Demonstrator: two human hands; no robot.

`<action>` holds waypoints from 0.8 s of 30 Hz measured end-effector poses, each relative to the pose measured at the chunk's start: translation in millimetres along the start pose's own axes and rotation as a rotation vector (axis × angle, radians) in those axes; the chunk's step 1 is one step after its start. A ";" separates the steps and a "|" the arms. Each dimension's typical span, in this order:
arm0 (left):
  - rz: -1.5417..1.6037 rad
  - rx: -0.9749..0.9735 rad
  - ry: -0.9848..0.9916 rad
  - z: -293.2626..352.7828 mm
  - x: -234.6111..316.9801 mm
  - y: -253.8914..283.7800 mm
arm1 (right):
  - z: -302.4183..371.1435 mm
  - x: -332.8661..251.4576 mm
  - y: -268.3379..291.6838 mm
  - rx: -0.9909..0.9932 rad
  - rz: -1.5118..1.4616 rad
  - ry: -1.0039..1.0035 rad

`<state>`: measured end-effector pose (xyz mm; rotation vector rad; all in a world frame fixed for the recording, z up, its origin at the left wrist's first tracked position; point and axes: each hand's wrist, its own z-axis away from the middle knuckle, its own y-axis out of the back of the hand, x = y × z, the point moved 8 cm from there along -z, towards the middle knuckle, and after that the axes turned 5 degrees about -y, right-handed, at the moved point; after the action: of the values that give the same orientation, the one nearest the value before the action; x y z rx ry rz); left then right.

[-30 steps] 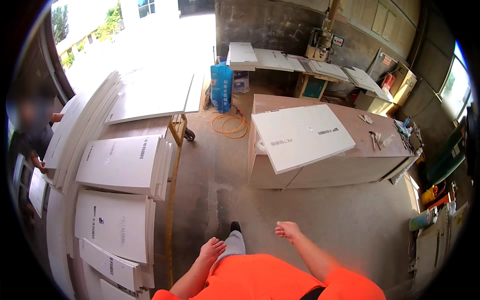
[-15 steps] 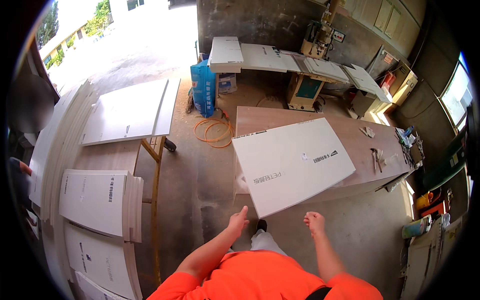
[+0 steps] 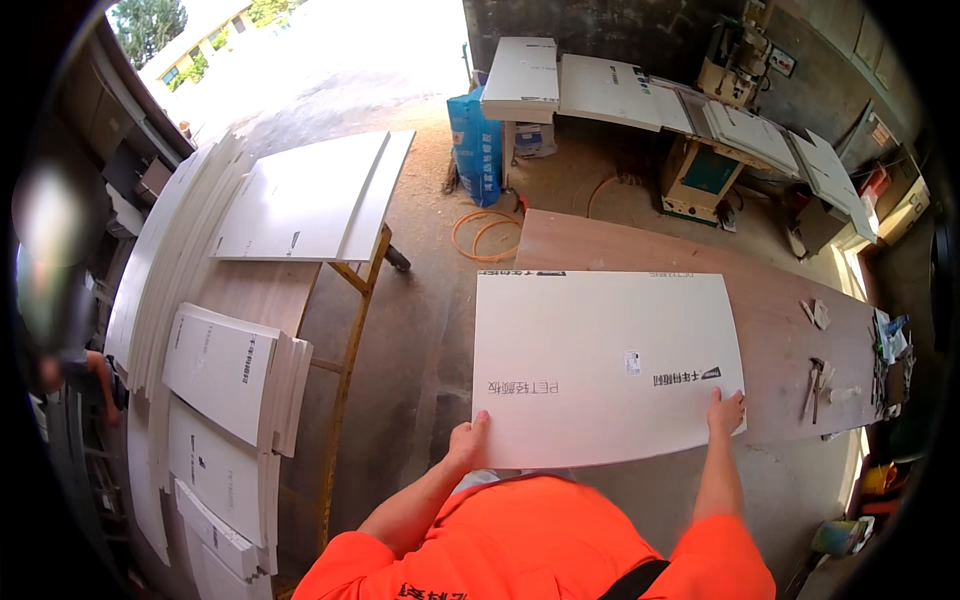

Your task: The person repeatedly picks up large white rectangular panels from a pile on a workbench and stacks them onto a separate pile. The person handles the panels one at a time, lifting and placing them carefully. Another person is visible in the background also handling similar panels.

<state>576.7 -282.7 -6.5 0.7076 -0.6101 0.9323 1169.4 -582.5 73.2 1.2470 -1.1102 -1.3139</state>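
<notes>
A large white rectangular panel (image 3: 590,330) with dark print and a small label is in front of me, its near edge close to my body and its far part over the brown work table (image 3: 790,290). My left hand (image 3: 470,440) grips the panel's near left corner, thumb on top. On the right side edge, my right hand (image 3: 727,410) is closed round the panel, with its thumb over the top face. The fingers under the panel are hidden.
Stacks of white panels (image 3: 215,375) fill the left, on a yellow-legged stand (image 3: 350,400). Behind lie an orange hose (image 3: 480,235), a blue sack (image 3: 475,150) and a machine bench with boards (image 3: 610,90). A hammer (image 3: 812,390) lies right. Another person's arm (image 3: 100,385) shows far left.
Both hands, apart from the panel before, now grip it. The panel has turned from slanted to nearly square with me and come closer. My view has shifted left.
</notes>
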 end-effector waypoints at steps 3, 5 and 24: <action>0.014 0.034 0.044 -13.7 37.5 88.6 | -13.1 4.7 -9.3 -0.059 0.081 -0.118; 0.005 0.029 0.091 -22.6 63.8 150.0 | -0.4 -19.6 -33.0 -0.334 -0.444 -0.020; -0.376 0.172 -0.104 -184.7 186.3 551.7 | 293.2 -353.1 -76.4 -0.819 -1.045 -0.069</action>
<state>213.1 176.8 165.9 0.9917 -0.4691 0.6049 872.4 -225.0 52.9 1.1209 0.2094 -2.2580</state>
